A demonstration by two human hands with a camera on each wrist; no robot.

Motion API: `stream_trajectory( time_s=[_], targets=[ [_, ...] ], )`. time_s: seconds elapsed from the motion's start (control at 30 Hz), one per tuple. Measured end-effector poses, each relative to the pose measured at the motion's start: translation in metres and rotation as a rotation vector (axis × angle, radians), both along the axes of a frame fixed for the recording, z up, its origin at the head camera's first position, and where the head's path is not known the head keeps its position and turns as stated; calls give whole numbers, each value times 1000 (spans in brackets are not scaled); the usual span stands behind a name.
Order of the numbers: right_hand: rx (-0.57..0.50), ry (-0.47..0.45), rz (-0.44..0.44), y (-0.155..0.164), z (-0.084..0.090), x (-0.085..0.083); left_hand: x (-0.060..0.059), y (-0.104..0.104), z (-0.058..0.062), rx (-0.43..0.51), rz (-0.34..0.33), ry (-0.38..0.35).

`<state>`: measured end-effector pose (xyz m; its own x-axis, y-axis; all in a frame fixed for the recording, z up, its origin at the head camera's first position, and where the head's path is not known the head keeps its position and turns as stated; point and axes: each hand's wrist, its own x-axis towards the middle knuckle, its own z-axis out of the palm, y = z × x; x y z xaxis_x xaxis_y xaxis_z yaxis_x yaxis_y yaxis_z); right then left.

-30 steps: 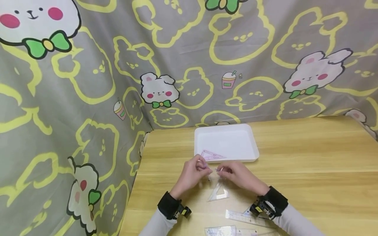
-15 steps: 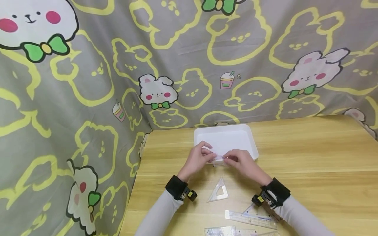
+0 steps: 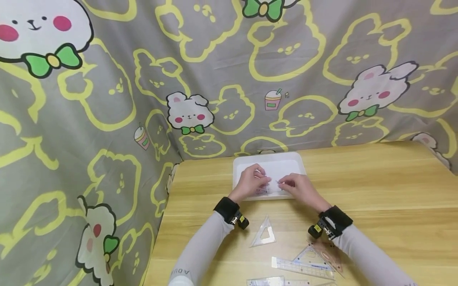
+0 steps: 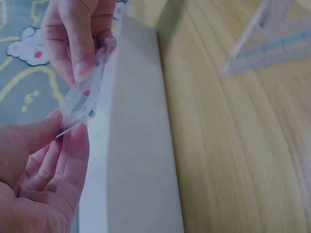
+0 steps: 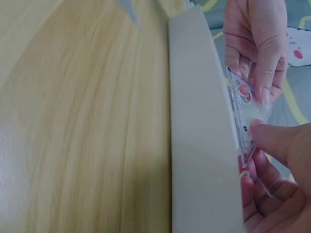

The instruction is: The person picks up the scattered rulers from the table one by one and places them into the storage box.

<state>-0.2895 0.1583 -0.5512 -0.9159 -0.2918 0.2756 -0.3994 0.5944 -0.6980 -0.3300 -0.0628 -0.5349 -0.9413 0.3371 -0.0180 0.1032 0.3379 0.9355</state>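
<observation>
Left hand [image 3: 250,182], right hand [image 3: 300,188]: both in a closed pinch, an end apiece, on one clear measuring piece [image 5: 239,116] above the tray [image 3: 239,159]. Advised: lower both ends evenly, release together.
White tray: one; pinkish piece [image 3: 260,190] at its seven o'clock, one visible.
Table [image 3: 375,198], six o'clock of tray: lone set square [image 3: 258,235], one.
Five o'clock: straight ruler [image 3: 300,269], blue-marked set square [image 3: 302,253], brownish piece [image 3: 332,256], one each.
Bottom-edge pieces [image 3: 265,281]: cut off, uncounted.

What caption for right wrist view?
Right hand and left hand pinch a clear plastic set square over a white rectangular tray.
</observation>
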Motion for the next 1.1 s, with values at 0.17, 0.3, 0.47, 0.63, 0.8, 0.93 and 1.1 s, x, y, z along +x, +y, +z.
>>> stream_trajectory(
  time_s=[0.17,0.3,0.47,0.63,0.8,0.93,1.1],
  targets=[
    [37,-42,28,4,-1,-10,-9,6,-7,-31,-2,-35],
    [84,-79,39,7,0,-15,-14,16,-10,-58,-17,-56],
    [158,-105,38,6,-6,-18,-15,27,-13,-139,-25,-68],
    [201,-109,19,4,-12,-17,-16,32,-17,-274,3,-7],
    [219,-86,17,3,-12,-16,-18,33,-19,-471,6,156],
    [216,-99,-3,2,-10,-19,-22,34,-20,-529,6,205],
    [212,-144,-20,2,-10,-22,-25,33,-24,-557,-3,205]
  ],
)
